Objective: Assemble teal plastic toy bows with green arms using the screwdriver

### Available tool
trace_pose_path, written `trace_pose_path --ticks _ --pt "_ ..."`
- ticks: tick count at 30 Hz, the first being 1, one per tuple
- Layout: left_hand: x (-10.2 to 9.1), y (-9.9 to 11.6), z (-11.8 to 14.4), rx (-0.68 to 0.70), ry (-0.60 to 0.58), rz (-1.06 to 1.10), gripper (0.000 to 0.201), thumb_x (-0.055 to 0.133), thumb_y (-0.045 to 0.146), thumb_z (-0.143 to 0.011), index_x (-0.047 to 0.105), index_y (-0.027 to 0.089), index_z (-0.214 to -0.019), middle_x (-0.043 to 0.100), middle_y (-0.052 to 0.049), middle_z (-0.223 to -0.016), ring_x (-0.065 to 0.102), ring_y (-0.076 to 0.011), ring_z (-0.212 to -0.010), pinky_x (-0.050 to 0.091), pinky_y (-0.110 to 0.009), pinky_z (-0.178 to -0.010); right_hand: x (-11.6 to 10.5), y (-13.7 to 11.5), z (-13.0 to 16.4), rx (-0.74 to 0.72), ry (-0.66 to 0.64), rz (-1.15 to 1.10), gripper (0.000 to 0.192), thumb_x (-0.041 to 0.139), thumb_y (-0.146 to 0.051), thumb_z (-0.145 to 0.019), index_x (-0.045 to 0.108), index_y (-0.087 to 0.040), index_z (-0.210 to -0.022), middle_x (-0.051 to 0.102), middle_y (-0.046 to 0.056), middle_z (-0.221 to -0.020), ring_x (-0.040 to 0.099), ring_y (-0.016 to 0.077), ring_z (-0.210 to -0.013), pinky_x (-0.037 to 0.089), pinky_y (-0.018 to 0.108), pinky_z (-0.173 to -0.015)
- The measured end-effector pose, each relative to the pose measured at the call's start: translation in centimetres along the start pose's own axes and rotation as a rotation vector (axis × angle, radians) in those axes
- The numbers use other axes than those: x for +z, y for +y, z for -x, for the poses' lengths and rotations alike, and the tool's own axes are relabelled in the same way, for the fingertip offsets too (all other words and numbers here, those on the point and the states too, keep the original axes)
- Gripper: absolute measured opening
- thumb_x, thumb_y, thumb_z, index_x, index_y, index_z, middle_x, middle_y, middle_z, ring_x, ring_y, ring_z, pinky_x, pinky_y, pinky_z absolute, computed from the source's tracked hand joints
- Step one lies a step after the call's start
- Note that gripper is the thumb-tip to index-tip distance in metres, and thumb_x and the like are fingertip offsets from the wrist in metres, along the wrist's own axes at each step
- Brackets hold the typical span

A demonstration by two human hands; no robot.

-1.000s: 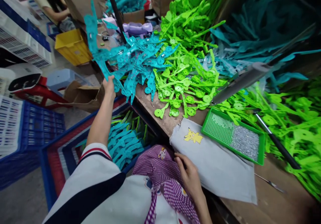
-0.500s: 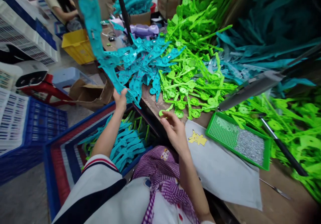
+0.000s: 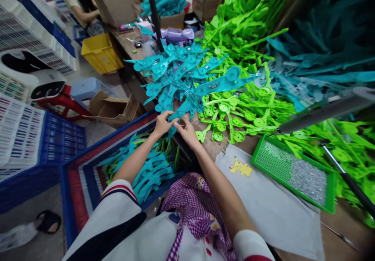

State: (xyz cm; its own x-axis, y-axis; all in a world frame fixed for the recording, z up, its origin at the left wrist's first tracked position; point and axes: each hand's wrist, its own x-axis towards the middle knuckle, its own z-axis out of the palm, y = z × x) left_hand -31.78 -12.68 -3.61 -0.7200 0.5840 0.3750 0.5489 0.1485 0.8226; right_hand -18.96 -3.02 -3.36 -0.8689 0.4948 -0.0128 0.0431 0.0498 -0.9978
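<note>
Both hands meet at the near edge of the workbench, at one end of a long teal plastic part. It slants away to the upper right, over the heaped parts. My left hand pinches its near end. My right hand grips the same end from the other side, thumb close to my left fingers. Just beyond lies a pile of teal plastic parts. Lime-green plastic parts spread to the right of it. Below my left forearm, a blue crate holds stacked teal and green parts.
A green tray of small silvery pieces stands by a grey cloth with a yellow figure. A dark-handled tool lies to the right. A dark post rises behind the teal pile. Far left, a person sits near a yellow bin.
The teal part has swung from upright on the left to slanting right over the piles. My left hand has moved right; my right hand has come in and closed on the part.
</note>
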Motion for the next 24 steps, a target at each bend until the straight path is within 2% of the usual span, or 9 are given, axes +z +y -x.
trace_pose_path --ticks 2,4,8,11,14,17,20,22,24 --pt "-0.2 0.8 1.3 0.032 -0.003 0.025 0.033 0.067 0.046 -0.081 0.069 0.015 -0.092 0.073 -0.005 -0.085 0.067 -0.0171 -0.077 0.053 -0.028 -0.074 0.5 -0.1 0.9 -0.042 0.065 -0.009 0.042 0.054 -0.054 -0.089 0.058 -0.019 -0.110 0.070 0.012 -0.109 0.067 0.0222 -0.097 0.054 0.042 -0.092" --pt "0.0 2.0 2.7 0.054 -0.014 0.062 0.033 0.062 0.046 -0.088 0.070 0.015 -0.096 0.074 -0.006 -0.089 0.069 -0.0175 -0.081 0.054 -0.028 -0.076 0.4 -0.7 2.7 -0.106 0.180 -0.003 0.031 0.050 -0.047 -0.091 0.054 -0.020 -0.106 0.068 0.009 -0.104 0.065 0.0196 -0.093 0.053 0.038 -0.091" --pt "1.6 5.4 5.3 0.152 -0.009 0.102 0.030 0.059 0.044 -0.093 0.071 0.017 -0.096 0.075 -0.007 -0.093 0.071 -0.0186 -0.087 0.056 -0.031 -0.082 -0.5 -2.3 5.9 -0.134 0.351 0.009 0.027 0.048 -0.044 -0.093 0.049 -0.021 -0.108 0.065 0.009 -0.107 0.062 0.0189 -0.099 0.050 0.036 -0.094" --pt "2.6 7.7 6.8 0.239 -0.138 0.266 0.032 0.061 0.044 -0.093 0.072 0.017 -0.108 0.075 -0.010 -0.105 0.071 -0.0217 -0.099 0.056 -0.033 -0.090 -1.7 -3.0 7.4 -0.121 0.494 0.050 0.025 0.044 -0.046 -0.093 0.047 -0.023 -0.102 0.063 0.008 -0.102 0.059 0.0195 -0.094 0.050 0.037 -0.092" --pt "2.8 8.6 8.1 0.171 -0.271 0.493 0.042 0.059 0.050 -0.094 0.070 0.019 -0.121 0.074 -0.012 -0.109 0.072 -0.0228 -0.099 0.058 -0.034 -0.087 -3.6 -3.2 10.0 -0.136 0.570 0.103 0.022 0.044 -0.046 -0.094 0.047 -0.024 -0.096 0.060 0.004 -0.090 0.056 0.0182 -0.083 0.050 0.033 -0.081" --pt "2.5 8.3 9.8 -0.014 -0.149 0.580 0.038 0.062 0.051 -0.092 0.074 0.019 -0.109 0.074 -0.008 -0.095 0.073 -0.0200 -0.085 0.058 -0.032 -0.080 -6.6 -3.5 14.5 -0.160 0.483 0.203 0.019 0.047 -0.043 -0.095 0.050 -0.024 -0.090 0.056 0.000 -0.079 0.053 0.0157 -0.073 0.046 0.028 -0.071" --pt "2.6 8.1 11.5 -0.201 -0.017 0.581 0.033 0.069 0.048 -0.086 0.075 0.018 -0.098 0.072 -0.005 -0.084 0.071 -0.0175 -0.078 0.057 -0.029 -0.076 -10.1 -4.0 20.0 -0.110 0.223 0.341 0.020 0.049 -0.038 -0.097 0.053 -0.023 -0.085 0.053 -0.003 -0.071 0.050 0.0131 -0.065 0.042 0.025 -0.063" --pt "3.2 8.8 12.2 -0.287 -0.019 0.635 0.036 0.069 0.050 -0.086 0.074 0.017 -0.101 0.072 -0.005 -0.086 0.071 -0.0174 -0.079 0.057 -0.028 -0.076 -12.4 -4.2 23.5 -0.031 0.087 0.421 0.020 0.049 -0.037 -0.099 0.058 -0.022 -0.088 0.058 -0.002 -0.073 0.052 0.0123 -0.065 0.042 0.024 -0.064" --pt "4.6 10.2 12.1 -0.342 -0.079 0.727 0.043 0.065 0.054 -0.087 0.072 0.017 -0.109 0.073 -0.007 -0.093 0.071 -0.0180 -0.083 0.057 -0.029 -0.075 -14.4 -4.1 26.4 0.060 0.039 0.491 0.022 0.048 -0.038 -0.100 0.061 -0.022 -0.095 0.064 -0.001 -0.079 0.056 0.0127 -0.068 0.044 0.024 -0.067"
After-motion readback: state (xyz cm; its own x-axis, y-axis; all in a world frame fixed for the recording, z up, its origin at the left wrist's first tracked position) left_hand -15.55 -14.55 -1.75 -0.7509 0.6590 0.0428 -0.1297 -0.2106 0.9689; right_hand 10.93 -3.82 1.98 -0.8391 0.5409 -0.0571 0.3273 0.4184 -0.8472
